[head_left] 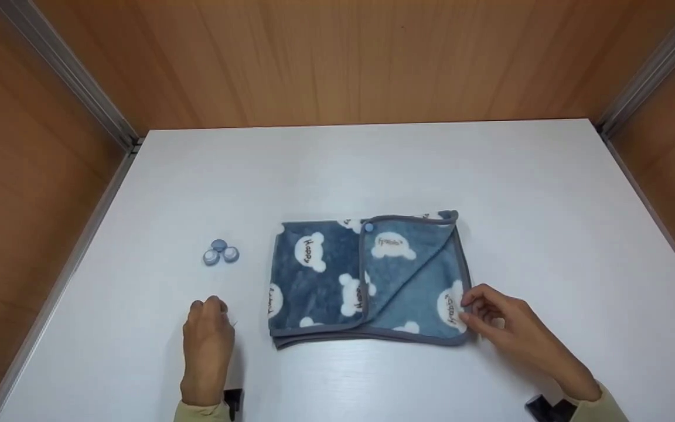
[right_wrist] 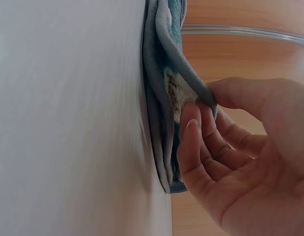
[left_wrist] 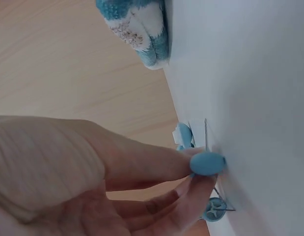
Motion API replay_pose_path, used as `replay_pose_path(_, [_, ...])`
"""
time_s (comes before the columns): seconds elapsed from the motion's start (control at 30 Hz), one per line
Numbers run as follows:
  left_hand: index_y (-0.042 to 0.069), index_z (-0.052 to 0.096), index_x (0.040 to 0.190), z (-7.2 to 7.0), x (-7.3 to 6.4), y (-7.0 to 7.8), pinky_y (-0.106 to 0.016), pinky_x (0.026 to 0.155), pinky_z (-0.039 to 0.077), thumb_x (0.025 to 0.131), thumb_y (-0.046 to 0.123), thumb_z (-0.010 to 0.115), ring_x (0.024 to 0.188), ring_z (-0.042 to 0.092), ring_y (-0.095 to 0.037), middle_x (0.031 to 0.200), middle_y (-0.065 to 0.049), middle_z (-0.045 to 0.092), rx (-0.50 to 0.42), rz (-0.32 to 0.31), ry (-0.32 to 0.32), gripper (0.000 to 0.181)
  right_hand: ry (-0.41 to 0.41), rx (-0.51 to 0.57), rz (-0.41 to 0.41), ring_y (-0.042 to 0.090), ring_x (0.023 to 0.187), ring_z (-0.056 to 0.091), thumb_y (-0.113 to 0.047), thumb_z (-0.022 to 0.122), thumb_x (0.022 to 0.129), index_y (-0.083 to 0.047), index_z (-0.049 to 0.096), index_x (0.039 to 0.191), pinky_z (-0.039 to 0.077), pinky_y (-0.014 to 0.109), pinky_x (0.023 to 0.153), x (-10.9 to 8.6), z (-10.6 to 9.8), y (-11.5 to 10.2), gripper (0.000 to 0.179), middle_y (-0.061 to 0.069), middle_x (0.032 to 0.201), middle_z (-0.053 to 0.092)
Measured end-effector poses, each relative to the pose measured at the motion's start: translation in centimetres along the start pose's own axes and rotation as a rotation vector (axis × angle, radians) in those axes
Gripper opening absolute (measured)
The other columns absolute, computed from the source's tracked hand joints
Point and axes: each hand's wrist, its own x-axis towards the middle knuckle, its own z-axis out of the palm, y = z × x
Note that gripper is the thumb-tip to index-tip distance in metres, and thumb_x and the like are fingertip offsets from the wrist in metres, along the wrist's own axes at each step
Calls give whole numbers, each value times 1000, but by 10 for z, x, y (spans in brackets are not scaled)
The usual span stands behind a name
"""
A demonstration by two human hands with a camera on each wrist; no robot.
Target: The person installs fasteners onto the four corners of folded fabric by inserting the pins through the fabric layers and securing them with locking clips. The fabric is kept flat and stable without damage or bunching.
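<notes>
- Folded blanket (head_left: 320, 293) = landmark: flat mid-table, blue w/ grey trim, white bear-head prints, most w/ dark lettering, "Happy" legible on one.
- Its L part is darker blue, R part lighter; diag. fold line crosses the lighter part from the far R corner twd the near edge.
- R hand (head_left: 516, 328): at blanket's R edge, nr its near corner; grasping, trim pinched btwn thumb & fingers. R wrist view: that edge is lifted a bit off the layers below.
- L hand (head_left: 208, 346): L of blanket, well apart from it, level w/ its near edge; grasping a small blue button (left_wrist: 207, 163) btwn thumb & fingertips. Thin metal pin (left_wrist: 206, 135) stands right by that button; can't tell if it's part of it.
- Three loose buttons (head_left: 230, 254): bunched tight, L of blanket, farther out than L hand.
- One blue stud (head_left: 369, 227): on blanket itself, nr far edge, where dark & light parts meet.
- White table (head_left: 519, 193) under blanket; wood panel (head_left: 337, 64) upright beyond blanket's far side.
- Pale sleeves (head_left: 203, 412), nearer the person than blanket.
</notes>
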Motion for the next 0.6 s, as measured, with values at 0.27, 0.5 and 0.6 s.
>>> replay_pose_path(0.27, [-18,64,101,2,1,11,-55,72,55,89,-22,58,82,63,-48,94,-34,57,-105,40,127,14,-7,-9,21,8,74,61,-4,74,94,-11,64,110,53,22,63,-1,-1,-1,20,-6,88,66])
replay_pose_path(0.5, [-18,66,111,4,0,22,-54,74,56,91,-19,57,84,63,-46,98,-34,57,-156,65,181,21,-8,-11,13,8,75,62,-4,73,95,-11,64,111,53,22,64,0,-1,-1,19,-6,88,66])
replay_pose_path(0.6, [-17,68,111,4,0,26,-50,70,56,91,-19,58,81,64,-41,98,-32,60,-176,88,192,23,0,-13,-12,8,74,62,-2,72,95,-11,65,112,53,22,62,0,-1,-1,20,-7,88,66])
